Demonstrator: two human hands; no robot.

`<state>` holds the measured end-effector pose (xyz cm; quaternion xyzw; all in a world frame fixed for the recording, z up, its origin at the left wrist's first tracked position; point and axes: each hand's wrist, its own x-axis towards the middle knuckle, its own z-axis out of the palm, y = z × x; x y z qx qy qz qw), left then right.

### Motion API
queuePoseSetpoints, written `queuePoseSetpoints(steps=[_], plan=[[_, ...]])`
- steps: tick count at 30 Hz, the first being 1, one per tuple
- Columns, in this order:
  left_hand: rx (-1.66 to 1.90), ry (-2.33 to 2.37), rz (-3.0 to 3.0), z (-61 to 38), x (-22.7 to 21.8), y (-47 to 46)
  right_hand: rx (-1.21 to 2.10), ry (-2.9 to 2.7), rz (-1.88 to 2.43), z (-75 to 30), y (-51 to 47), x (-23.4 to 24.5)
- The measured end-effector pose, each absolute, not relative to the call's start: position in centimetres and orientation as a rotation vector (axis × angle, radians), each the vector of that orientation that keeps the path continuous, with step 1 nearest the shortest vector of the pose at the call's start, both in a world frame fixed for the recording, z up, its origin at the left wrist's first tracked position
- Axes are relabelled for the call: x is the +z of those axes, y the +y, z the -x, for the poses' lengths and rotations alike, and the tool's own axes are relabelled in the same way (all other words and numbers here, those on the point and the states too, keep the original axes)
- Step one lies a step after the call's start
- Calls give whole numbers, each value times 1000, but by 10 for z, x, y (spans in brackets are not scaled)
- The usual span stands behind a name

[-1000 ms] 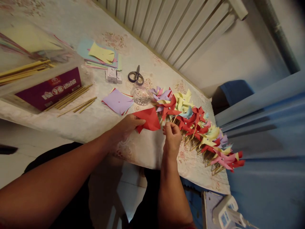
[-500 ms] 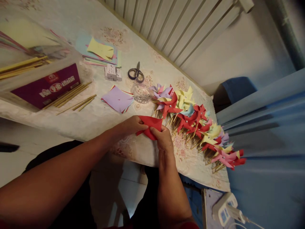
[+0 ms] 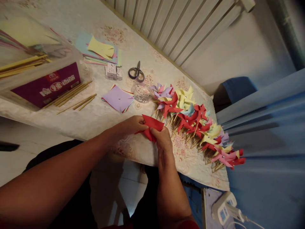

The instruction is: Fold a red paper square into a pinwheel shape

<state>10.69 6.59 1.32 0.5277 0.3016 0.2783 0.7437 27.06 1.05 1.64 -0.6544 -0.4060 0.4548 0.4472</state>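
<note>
Between my two hands is a red sheet of paper [image 3: 153,122], bent and raised just above the front edge of the table. My left hand [image 3: 135,124] pinches its left side. My right hand [image 3: 163,136] grips the lower right part, thumb pressed on the paper. Behind the hands lies a stack of coloured paper squares [image 3: 118,98], purple on top. Next to it is a clear round dish [image 3: 142,93] of small shiny pins. To the right, several finished pinwheels [image 3: 188,121] on sticks lie in a long row.
Dark-handled scissors [image 3: 136,73] lie behind the dish. Small white boxes [image 3: 112,72] stand by a pile of coloured paper [image 3: 95,51]. Thin sticks [image 3: 71,93] lie beside a clear plastic bin [image 3: 45,86] at left. A radiator [image 3: 166,28] borders the back; a power strip [image 3: 224,210] sits lower right.
The red paper has been turned slightly between my fingers, its top corner now pointing up more. Both hands keep their hold and have barely shifted.
</note>
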Motion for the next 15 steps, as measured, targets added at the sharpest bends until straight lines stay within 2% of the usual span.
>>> queuePoseSetpoints(steps=[8, 15], plan=[[723, 437, -533, -115, 14, 56, 912, -690, 1386, -257, 16, 17], [824, 448, -394, -132, 9, 41, 826, -635, 1348, -248, 14, 13]])
